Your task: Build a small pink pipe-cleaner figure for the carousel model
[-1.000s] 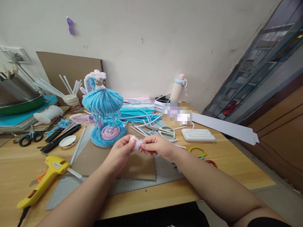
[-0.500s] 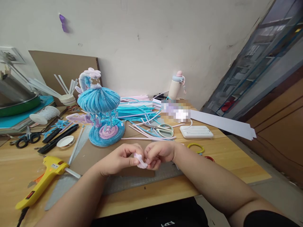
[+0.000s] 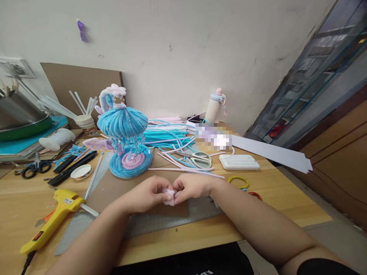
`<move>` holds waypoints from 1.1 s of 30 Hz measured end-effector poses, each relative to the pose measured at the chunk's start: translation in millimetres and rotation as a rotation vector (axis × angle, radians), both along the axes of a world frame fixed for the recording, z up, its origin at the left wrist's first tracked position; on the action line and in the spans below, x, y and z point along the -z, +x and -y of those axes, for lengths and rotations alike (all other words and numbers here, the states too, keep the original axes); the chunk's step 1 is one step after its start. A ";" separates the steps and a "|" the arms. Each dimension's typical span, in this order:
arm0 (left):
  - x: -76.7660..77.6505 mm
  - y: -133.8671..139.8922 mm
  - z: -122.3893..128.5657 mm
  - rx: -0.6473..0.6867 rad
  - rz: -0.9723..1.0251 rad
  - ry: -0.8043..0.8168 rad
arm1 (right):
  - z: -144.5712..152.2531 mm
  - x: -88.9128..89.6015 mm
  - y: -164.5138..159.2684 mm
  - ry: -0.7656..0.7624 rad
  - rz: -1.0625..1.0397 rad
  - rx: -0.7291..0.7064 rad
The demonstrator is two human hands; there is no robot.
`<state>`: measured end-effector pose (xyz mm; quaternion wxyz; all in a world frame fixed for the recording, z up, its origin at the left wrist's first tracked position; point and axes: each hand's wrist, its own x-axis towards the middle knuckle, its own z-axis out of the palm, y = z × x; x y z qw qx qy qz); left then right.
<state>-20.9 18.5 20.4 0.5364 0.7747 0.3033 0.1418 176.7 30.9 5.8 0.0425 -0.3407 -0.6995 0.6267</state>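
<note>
Between my two hands is a small looped piece of pale pink pipe cleaner (image 3: 169, 198), fuzzy and partly hidden by fingers. My left hand (image 3: 146, 195) pinches its left side between thumb and fingers. From the other side, my right hand (image 3: 191, 187) is closed on its right end with thumb and index finger. Both hands are just above a brown cardboard sheet (image 3: 172, 210). Behind them stands a blue and pink pipe-cleaner jellyfish figure (image 3: 122, 122) on a round coiled base (image 3: 114, 168).
A yellow glue gun (image 3: 54, 214) lies at the left, near black-handled scissors (image 3: 36, 167) and a cutter knife (image 3: 71, 168). Loose pipe cleaners (image 3: 163, 137), pale-handled scissors (image 3: 200, 159), a white power bank (image 3: 239, 162) and a bottle (image 3: 214, 107) are farther back.
My right hand has turned, its thumb and index finger now pinching the pink piece's right end. The piece is more covered by fingers. The whole view has shifted slightly.
</note>
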 end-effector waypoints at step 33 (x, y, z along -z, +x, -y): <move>15.7 9.1 -3.2 -0.560 0.380 -0.309 | 7.4 -4.8 -6.0 1.758 0.091 0.238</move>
